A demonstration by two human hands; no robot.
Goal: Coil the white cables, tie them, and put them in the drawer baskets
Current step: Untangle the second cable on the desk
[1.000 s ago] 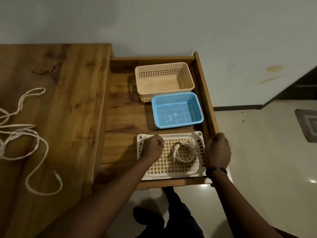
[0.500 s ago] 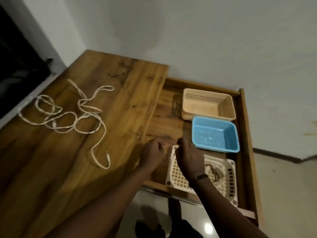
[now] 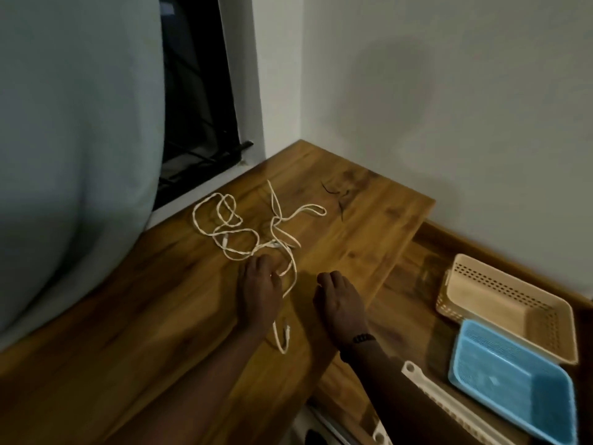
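While left hand (image 3: 260, 285) rests fingers-down on the loose white cable (image 3: 244, 231) on the wooden tabletop (image 3: 154, 332), actual grip unclear; tangle spreads beyond it. Right hand (image 3: 340, 301) just beside, loosely curled, empty. Further right: beige basket (image 3: 510, 303), blue basket (image 3: 513, 390) in drawer (image 3: 407, 300).

Loose white cable (image 3: 253, 232) tangled on wooden tabletop (image 3: 369, 226), baskets (image 3: 500, 303) empty
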